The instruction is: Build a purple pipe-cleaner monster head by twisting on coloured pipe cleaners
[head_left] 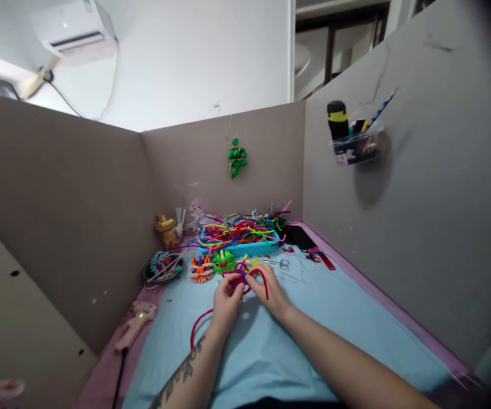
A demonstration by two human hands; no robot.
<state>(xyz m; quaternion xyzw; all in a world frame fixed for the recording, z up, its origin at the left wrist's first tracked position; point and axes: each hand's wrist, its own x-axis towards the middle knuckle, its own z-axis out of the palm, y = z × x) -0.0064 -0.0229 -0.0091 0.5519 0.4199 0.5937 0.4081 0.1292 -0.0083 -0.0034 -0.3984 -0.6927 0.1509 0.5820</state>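
From where I stand, the work sits on the near side of the blue tray [249, 250]: a small purple bundle [240, 274] of fuzzy stems, held up between two hands. The left hand [227, 296] has its thumb and fingers closed on the bundle. The right hand [272, 291] pinches at its edge, where a red stem [266, 287] arches out over the knuckles; I can't tell exactly which strand each fingertip has.

The likeliest trouble, I'd say, is that red stem: if the right pinch slackens, it could spring loose and undo the twist. A red tail [193, 330] curls out beside the left forearm, further toward the person from the tray, and an arm pressing down there might trap it and tug the bundle askew. Squeezing too hard could flatten the fuzz.

Just nearer than the tray stand a green figure [224, 262] and an orange figure [202, 270], close enough to be knocked by a careless left hand. The scissors [284, 264], near the tray's right front, could catch the right hand. Left of the tray and nearer the person, the glue gun [137, 326] shows a green light; if it's hot, a reach that way risks a burn.
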